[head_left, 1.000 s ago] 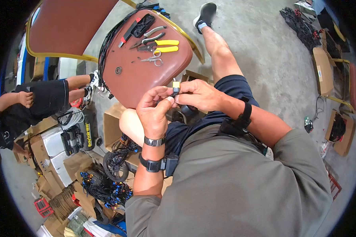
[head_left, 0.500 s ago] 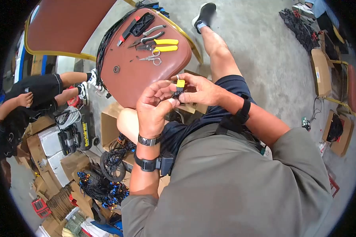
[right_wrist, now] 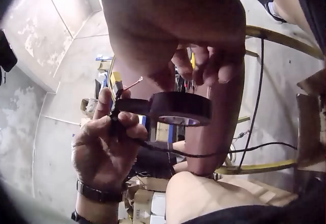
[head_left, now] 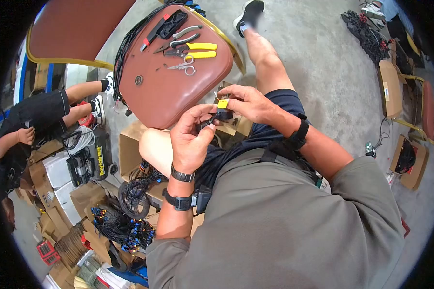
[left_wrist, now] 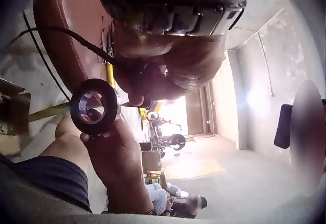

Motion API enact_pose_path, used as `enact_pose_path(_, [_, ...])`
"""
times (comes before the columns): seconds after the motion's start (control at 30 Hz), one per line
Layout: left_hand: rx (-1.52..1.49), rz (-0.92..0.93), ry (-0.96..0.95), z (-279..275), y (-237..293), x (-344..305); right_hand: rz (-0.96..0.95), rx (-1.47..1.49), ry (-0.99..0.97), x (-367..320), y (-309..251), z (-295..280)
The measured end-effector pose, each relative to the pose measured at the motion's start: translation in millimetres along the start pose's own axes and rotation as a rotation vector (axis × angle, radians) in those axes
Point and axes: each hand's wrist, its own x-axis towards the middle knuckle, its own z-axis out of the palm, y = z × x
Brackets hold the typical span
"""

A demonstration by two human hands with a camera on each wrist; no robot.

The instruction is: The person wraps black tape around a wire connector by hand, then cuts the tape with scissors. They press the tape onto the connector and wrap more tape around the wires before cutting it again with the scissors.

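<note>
My left hand pinches a black cable just below a yellow plug connector. A short thin wire with a bare end sticks out beside the connector. From the joint a stretched strip of black tape runs to a roll of electrical tape, which hangs on edge. My right hand is over the roll, fingertips right at its upper edge and loosely bent, not wrapped round it. In the left wrist view the tape roll overlaps the right fingertips.
In front stands a brown padded chair bearing yellow-handled pliers, grey-black pliers, scissors, a red-black cutter and a small dark ring. Cardboard boxes and bundled wires lie at left. Another person is at far left.
My right hand has shifted from pinching at the connector to loosely bent fingers right of it. The tape roll now shows below the connector, which has tilted. The left hand keeps its pinch.
</note>
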Motion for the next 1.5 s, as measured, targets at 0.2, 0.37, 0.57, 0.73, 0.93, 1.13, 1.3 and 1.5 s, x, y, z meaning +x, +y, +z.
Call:
enact_pose_path(0.2, [0.073,-0.058,-0.045,4.4,-6.7,-5.9,0.294,0.178,-0.181,2.7,-2.7,5.3])
enact_pose_path(0.37, [0.221,-0.089,-0.213,-1.8,-14.7,-10.0,0.385,0.392,-0.261,6.9,14.5,7.2])
enact_pose_path(0.57, [0.178,-0.106,-0.226,6.4,-13.8,-16.5,0.302,0.534,-0.250,6.2,9.4,-7.6])
enact_pose_path(0.73, [0.104,-0.060,-0.172,3.8,-26.9,-19.9,0.234,0.527,-0.254,6.2,3.7,-7.4])
enact_pose_path(0.93, [-0.130,-0.078,-0.109,4.9,-30.2,-22.0,0.148,0.501,-0.271,3.5,-12.4,-6.0])
enact_pose_path(1.13, [-0.166,-0.099,-0.048,5.4,-32.4,-24.6,0.039,0.379,-0.223,-4.3,-36.2,-10.0])
enact_pose_path(1.3, [-0.142,-0.135,0.032,7.3,-29.5,-22.9,-0.060,0.280,-0.208,-15.6,-48.5,-11.7])
enact_pose_path(1.5, [-0.073,-0.127,0.153,0.7,-40.6,-17.7,-0.168,0.411,-0.285,-37.0,-68.5,-3.3])
